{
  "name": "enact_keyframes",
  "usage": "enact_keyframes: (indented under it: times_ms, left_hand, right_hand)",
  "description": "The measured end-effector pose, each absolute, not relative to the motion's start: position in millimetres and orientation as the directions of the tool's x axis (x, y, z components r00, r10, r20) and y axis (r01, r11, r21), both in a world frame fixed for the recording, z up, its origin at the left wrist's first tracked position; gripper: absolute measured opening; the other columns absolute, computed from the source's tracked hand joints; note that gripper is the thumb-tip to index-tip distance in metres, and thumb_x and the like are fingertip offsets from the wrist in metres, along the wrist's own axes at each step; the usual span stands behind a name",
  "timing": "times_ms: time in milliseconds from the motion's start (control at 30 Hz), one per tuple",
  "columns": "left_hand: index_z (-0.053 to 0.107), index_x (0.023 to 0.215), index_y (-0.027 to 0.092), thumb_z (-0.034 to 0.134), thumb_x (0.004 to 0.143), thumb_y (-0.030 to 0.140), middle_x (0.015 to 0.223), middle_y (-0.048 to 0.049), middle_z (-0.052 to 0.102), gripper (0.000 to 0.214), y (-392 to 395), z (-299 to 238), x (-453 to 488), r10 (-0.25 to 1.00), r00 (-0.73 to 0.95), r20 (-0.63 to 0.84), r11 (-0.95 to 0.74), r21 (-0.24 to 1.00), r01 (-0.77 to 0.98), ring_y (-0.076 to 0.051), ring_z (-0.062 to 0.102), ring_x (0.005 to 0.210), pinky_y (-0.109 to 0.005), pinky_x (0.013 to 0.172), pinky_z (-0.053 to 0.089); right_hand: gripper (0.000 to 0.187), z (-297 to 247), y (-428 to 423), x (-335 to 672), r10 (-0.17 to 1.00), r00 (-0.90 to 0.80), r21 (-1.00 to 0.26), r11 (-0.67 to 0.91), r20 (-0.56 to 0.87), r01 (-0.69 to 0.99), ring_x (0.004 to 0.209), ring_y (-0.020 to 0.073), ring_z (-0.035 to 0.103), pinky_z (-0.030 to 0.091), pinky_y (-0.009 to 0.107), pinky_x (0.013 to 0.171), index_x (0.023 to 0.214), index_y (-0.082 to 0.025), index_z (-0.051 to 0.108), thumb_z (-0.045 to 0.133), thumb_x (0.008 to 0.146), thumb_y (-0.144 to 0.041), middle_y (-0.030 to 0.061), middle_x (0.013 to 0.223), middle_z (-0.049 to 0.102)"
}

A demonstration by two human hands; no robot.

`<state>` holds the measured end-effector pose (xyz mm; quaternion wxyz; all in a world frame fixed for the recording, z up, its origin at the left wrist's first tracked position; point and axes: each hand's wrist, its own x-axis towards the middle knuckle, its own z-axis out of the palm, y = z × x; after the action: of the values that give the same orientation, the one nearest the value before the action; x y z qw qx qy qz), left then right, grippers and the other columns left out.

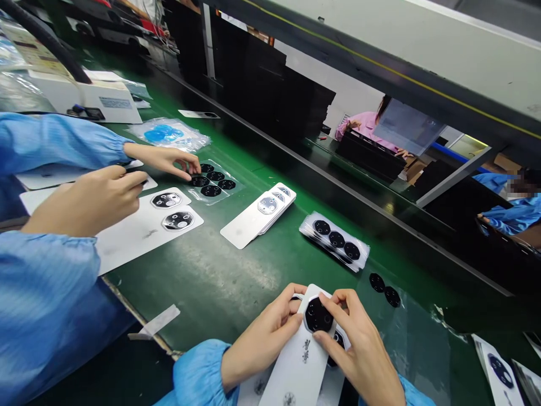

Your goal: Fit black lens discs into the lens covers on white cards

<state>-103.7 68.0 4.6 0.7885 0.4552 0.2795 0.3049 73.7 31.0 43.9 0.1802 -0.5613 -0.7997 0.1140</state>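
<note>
My left hand [264, 335] and my right hand [359, 347] are both closed on a white phone back cover [298, 366] near the bottom of the view. A black octagonal camera lens piece [318, 316] sits at the cover's top end, with my thumbs and fingertips pressed around it. Under the cover lies another white cover, mostly hidden. Two loose black lens discs [384, 288] lie on clear film just right of my hands.
A co-worker in blue sleeves at left has one hand [167, 159] on a sheet of black lenses [212, 180] and the other [91, 200] over white covers [146, 225]. A stack of white covers [257, 217], a lens strip [336, 239] and a bagged blue item [167, 134] lie on the green belt [220, 282].
</note>
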Motion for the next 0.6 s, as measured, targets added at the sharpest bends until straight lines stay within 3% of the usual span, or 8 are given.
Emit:
enact_keyframes:
  times_ms: [367,467,600]
  left_hand:
    - [0.045,0.109,0.021,0.051,0.086,0.047,0.086,-0.0007,0.059,0.034,64,6,-98,0.75,0.642,-0.158,0.363,0.91,-0.2,-0.011,0.052,0.067,-0.022,0.06,0.038]
    - [0.043,0.112,0.022,0.053,0.085,0.048,0.081,0.0006,0.058,0.039,61,6,-95,0.753,0.63,-0.189,0.411,0.883,-0.227,-0.012,0.054,0.067,-0.023,0.06,0.038]
    - [0.041,0.115,0.022,0.06,0.083,0.041,0.089,-0.0015,0.061,0.042,62,7,-94,0.716,0.68,-0.156,0.474,0.824,-0.31,-0.015,0.058,0.076,-0.025,0.066,0.041]
  right_hand:
    - [0.037,41,28,66,0.958,-0.246,-0.476,0.286,0.146,0.831,0.085,0.0197,0.057,0.054,0.032,0.071,0.112,-0.021,0.054,0.054,0.077,-0.008,0.0069,0.099,0.046]
    - [0.041,43,25,65,0.956,-0.244,-0.479,0.292,0.161,0.828,0.087,0.0193,0.058,0.055,0.031,0.071,0.118,-0.022,0.051,0.053,0.079,-0.009,0.0076,0.103,0.045]
    - [0.039,49,22,71,0.96,-0.244,-0.49,0.279,0.136,0.826,0.084,0.0177,0.059,0.055,0.028,0.066,0.119,-0.023,0.047,0.052,0.082,-0.014,0.0068,0.102,0.045]
